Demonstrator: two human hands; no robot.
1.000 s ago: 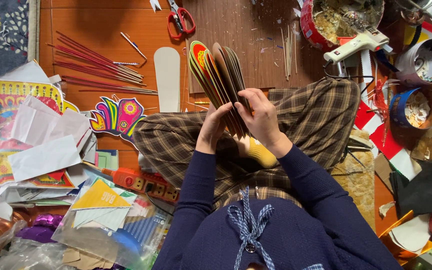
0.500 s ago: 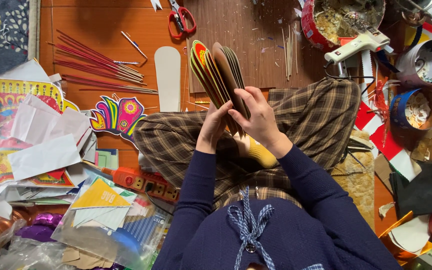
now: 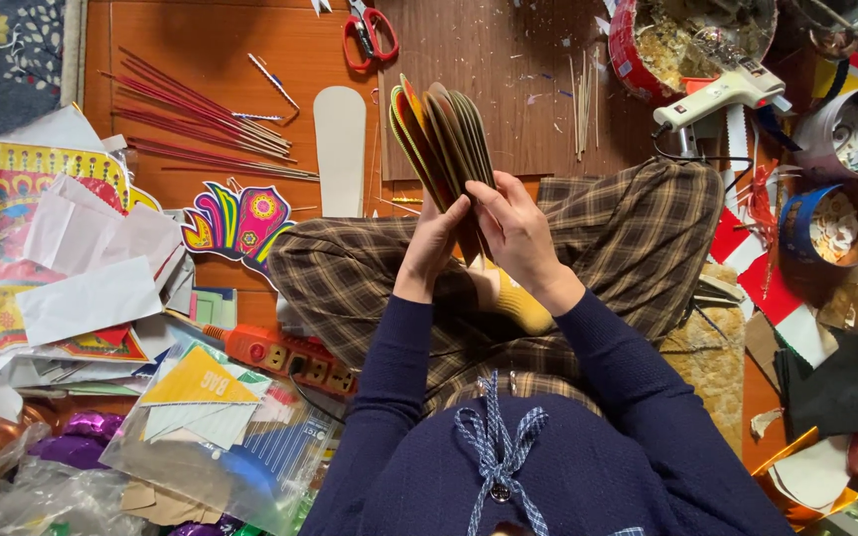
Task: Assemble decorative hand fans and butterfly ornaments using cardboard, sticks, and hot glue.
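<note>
The stack of leaf-shaped card pieces stands on edge above the person's crossed legs, fanned open at its far end and pinched together at the near end. The left hand closes on that near end from 7 o'clock, fingers pressed to the outer piece. The right hand clamps it from 4 o'clock, thumb laid across the edge. So the stack rises at 12 o'clock from both hands, held only at its base.

A likely slip: the pieces are gripped at one end alone, so a looser pinch could let the fan splay and single pieces drop onto the plaid trousers or the wooden floor.

Around it, a blank pale piece lies at 9 o'clock, red sticks beyond it. Red-handled scissors sit at 11 o'clock, a glue gun at 2 o'clock, close enough for its cord to snag.
</note>
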